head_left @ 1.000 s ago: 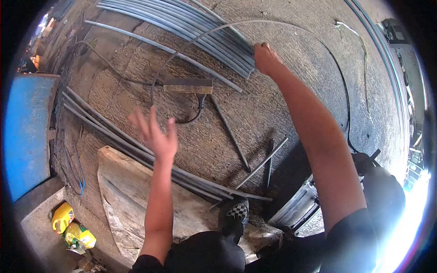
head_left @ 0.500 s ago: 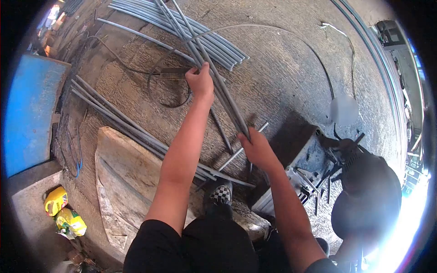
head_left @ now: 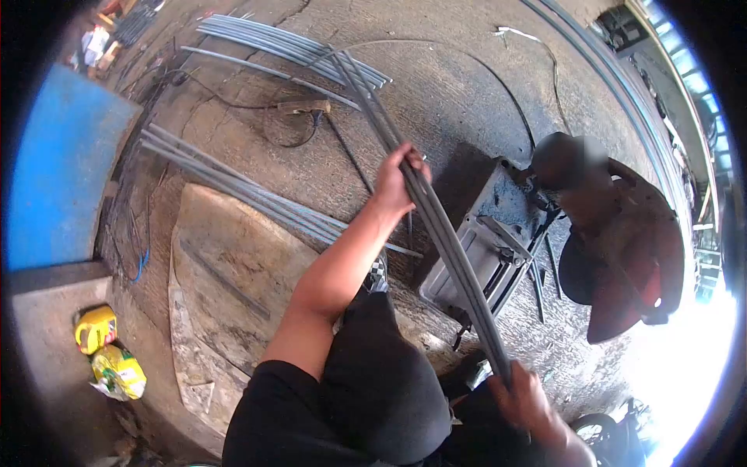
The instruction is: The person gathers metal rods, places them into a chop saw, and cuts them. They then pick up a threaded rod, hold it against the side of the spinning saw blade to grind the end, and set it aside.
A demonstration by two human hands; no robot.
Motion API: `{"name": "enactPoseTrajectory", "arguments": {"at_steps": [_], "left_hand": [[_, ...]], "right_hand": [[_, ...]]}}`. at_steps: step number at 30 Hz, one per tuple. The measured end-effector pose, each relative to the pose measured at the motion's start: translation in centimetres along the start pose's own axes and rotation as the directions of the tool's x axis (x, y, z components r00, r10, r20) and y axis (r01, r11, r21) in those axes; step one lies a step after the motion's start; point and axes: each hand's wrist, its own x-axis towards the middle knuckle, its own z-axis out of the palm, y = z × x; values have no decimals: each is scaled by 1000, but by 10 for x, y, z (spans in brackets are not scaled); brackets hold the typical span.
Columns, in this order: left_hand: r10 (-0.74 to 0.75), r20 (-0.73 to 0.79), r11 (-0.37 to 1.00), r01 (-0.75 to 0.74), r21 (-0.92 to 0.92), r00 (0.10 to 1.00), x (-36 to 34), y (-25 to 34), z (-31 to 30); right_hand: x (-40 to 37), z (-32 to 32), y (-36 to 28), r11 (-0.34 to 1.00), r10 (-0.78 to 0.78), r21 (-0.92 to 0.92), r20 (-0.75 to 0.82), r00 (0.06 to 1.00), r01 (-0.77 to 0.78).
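Note:
A bundle of long grey metal rods (head_left: 459,272) slants from the upper middle down to the lower right. My left hand (head_left: 401,179) is wrapped round the rods about halfway along. Near their lower end my right hand (head_left: 523,393) is closed round the same bundle. The rods pass in front of a metal cutting machine (head_left: 498,249) on the floor. Their far ends reach over a row of pipes (head_left: 296,48) lying on the ground.
A co-worker (head_left: 622,233) crouches at the right beside the machine. More pipes (head_left: 233,187) lie left of centre by a stained sheet (head_left: 226,272). A cable with a power strip (head_left: 303,106) lies behind. A blue panel (head_left: 66,171) and yellow packages (head_left: 96,330) are at the left.
Both my hands have moved right and down with the rods. The bundle now lies across the front of the machine. The co-worker's head and body have shifted up in view.

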Motion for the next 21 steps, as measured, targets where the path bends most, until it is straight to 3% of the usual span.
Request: {"name": "enactPoseTrajectory", "arguments": {"at_steps": [2,3,5,6,7,9,11,13,15,17,18,19,21], "left_hand": [[-43,-32,999,43,4,999,-43,-36,36],[-65,-19,998,65,-13,998,-59,-52,46],[-330,-36,877,292,-383,943,-95,-75,62],[-444,56,811,428,-399,894,-112,-84,66],[-536,143,736,543,-404,832,-128,-90,69],[-618,45,771,616,-165,785,-158,-89,91],[-674,109,716,682,-149,731,-164,-85,87],[-608,106,765,616,-190,787,-164,-68,87],[-453,147,874,471,-120,879,-158,-37,85],[-135,137,968,160,-193,981,-157,-3,74],[-49,67,966,65,-252,997,-158,18,66],[41,-4,952,-40,-305,999,-159,43,59],[273,-213,943,-304,-132,938,-155,93,16]], "right_hand": [[-50,2,17,976,-198,73,-100,975,205],[-52,2,19,974,-206,72,-113,972,215],[-56,3,24,990,-124,55,-128,984,132],[-57,2,26,995,-90,37,-125,988,95],[-59,2,29,998,-64,13,-114,991,66],[-63,2,35,999,-22,-37,-88,996,18],[-66,0,41,995,35,-92,-71,997,-42],[-67,-1,45,982,108,-147,-62,992,-116],[-68,-3,48,967,170,-182,-66,983,-179],[-70,-4,50,951,221,-204,-69,973,-231],[-71,-5,50,942,249,-215,-65,966,-257],[-47,1,41,964,74,-248,-82,994,-92],[16,15,-13,939,-201,-304,-101,974,163]]}}
